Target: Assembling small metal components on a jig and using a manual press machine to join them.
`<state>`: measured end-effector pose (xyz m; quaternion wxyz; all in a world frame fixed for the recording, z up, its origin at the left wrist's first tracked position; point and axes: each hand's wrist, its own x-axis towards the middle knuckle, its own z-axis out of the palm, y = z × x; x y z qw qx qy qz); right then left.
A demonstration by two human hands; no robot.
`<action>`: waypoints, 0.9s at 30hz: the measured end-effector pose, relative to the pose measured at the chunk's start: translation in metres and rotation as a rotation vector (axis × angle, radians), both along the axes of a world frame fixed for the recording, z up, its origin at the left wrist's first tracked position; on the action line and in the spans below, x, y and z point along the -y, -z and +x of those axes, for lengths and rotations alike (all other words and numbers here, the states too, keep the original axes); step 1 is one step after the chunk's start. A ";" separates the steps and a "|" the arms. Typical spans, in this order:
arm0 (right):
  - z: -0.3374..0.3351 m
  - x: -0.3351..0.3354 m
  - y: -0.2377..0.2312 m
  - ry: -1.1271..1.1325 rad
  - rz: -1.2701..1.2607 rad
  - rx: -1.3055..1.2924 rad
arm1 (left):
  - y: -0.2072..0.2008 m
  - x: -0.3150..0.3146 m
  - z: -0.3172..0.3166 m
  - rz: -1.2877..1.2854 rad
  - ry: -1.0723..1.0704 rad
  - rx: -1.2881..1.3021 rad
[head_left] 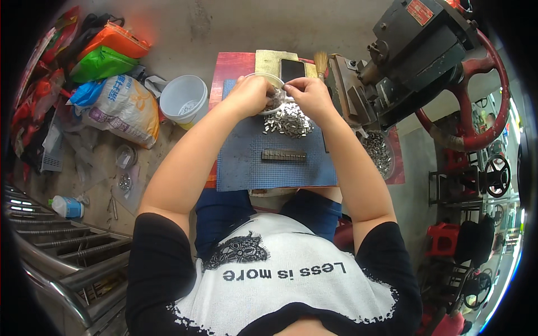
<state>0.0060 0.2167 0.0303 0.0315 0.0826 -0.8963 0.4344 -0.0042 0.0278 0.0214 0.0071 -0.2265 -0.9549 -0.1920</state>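
Note:
A small white tub (260, 76) with metal pieces in it stands at the far part of the blue mat (238, 162). My left hand (253, 96) reaches over its left side, fingers curled inward, and what they hold is hidden. At the tub's right rim my right hand (311, 98) has thumb and forefinger pressed together; anything between them is too small to name. Just below the hands lies a heap of small shiny metal pieces (288, 121). Nearer to me, a row of dark steel blocks (284, 155) rests on the mat, touched by neither hand.
A dark press with a red handwheel (471, 137) rises at the right. Beside it are a brush (320, 63) and a container of metal pieces (377, 152). A phone (292, 70) lies beyond the tub. A white bucket (184, 98) and bags (120, 106) stand left.

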 end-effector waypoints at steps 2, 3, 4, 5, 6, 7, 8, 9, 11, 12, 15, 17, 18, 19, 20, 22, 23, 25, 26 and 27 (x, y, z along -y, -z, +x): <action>-0.002 -0.005 0.004 0.004 -0.030 0.013 | 0.003 -0.001 -0.003 0.175 0.040 0.103; -0.003 -0.006 0.004 0.003 -0.021 0.002 | 0.008 0.000 -0.004 0.174 0.040 0.104; -0.003 -0.008 0.005 0.002 -0.012 -0.010 | 0.013 0.002 -0.005 0.150 0.029 -0.001; -0.003 -0.009 0.003 0.003 -0.013 -0.010 | 0.017 0.003 -0.006 0.125 0.017 -0.106; -0.002 -0.009 0.002 0.006 -0.027 -0.003 | 0.016 0.004 -0.004 0.123 0.017 -0.104; -0.001 -0.009 0.000 0.009 -0.041 0.004 | 0.014 0.004 0.000 0.097 -0.011 -0.119; 0.000 -0.006 -0.002 0.019 -0.048 -0.006 | 0.013 0.005 0.002 0.071 -0.039 -0.135; 0.000 -0.007 -0.001 0.022 -0.047 -0.008 | 0.012 0.003 0.000 0.071 -0.036 -0.136; -0.003 -0.008 0.003 0.012 -0.043 0.019 | 0.011 -0.001 -0.006 0.024 -0.022 -0.064; -0.002 -0.007 0.003 0.012 -0.044 0.020 | 0.012 -0.001 -0.006 0.023 -0.022 -0.064; 0.000 -0.004 0.003 -0.012 0.005 0.026 | 0.014 0.000 -0.006 0.045 -0.024 -0.075; 0.001 -0.001 0.005 -0.021 0.038 0.047 | 0.015 0.001 -0.003 0.055 -0.018 -0.095; 0.002 0.001 0.005 -0.021 0.038 0.045 | 0.015 0.002 -0.003 0.056 -0.018 -0.097; 0.002 0.003 0.005 -0.027 0.079 0.018 | 0.016 0.003 -0.003 0.068 -0.011 -0.108; 0.003 0.005 0.005 -0.033 0.120 -0.009 | 0.018 0.004 -0.003 0.080 -0.005 -0.118; 0.002 0.005 0.010 -0.052 0.105 -0.005 | 0.021 0.007 -0.004 0.137 0.014 -0.124; 0.000 0.005 0.014 -0.073 0.199 -0.103 | 0.023 0.008 -0.005 0.194 0.031 -0.129; -0.002 0.006 0.019 -0.097 0.291 -0.199 | 0.027 0.012 -0.005 0.276 0.034 -0.129; -0.004 0.007 0.020 -0.133 0.330 -0.213 | 0.029 0.014 -0.005 0.359 0.037 -0.131; -0.004 0.009 0.018 -0.170 0.370 -0.229 | 0.029 0.015 -0.005 0.360 0.034 -0.131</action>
